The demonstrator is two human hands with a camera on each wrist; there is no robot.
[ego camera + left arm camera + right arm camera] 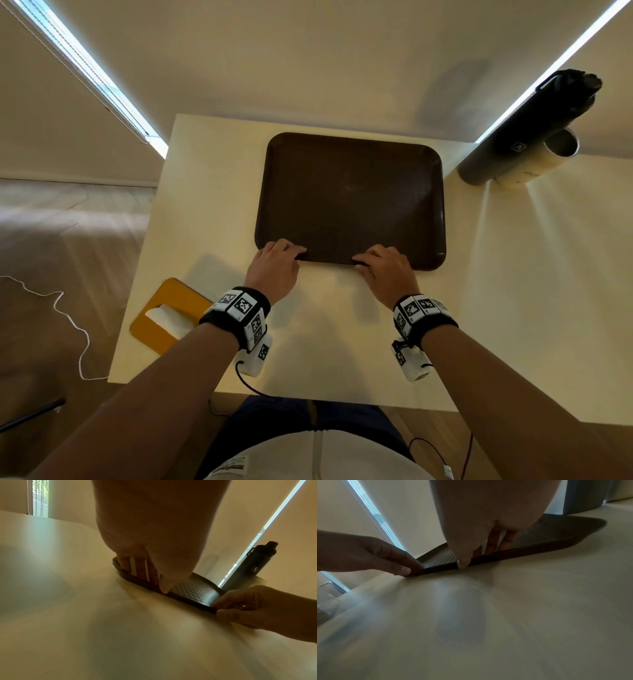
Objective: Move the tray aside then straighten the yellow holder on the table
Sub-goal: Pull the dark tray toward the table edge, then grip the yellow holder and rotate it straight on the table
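At desk [342, 325] centre: brown tray [349, 198], near rim pinched by left hand [275, 265] and right hand [385, 270], fingers inside, thumbs outside. Near left corner: yellow holder [161, 308], skewed.

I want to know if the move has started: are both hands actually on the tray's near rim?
Touching. In the right wrist view the right hand has fingers inside the tray and thumb on its rim; the left hand pinches the same edge.
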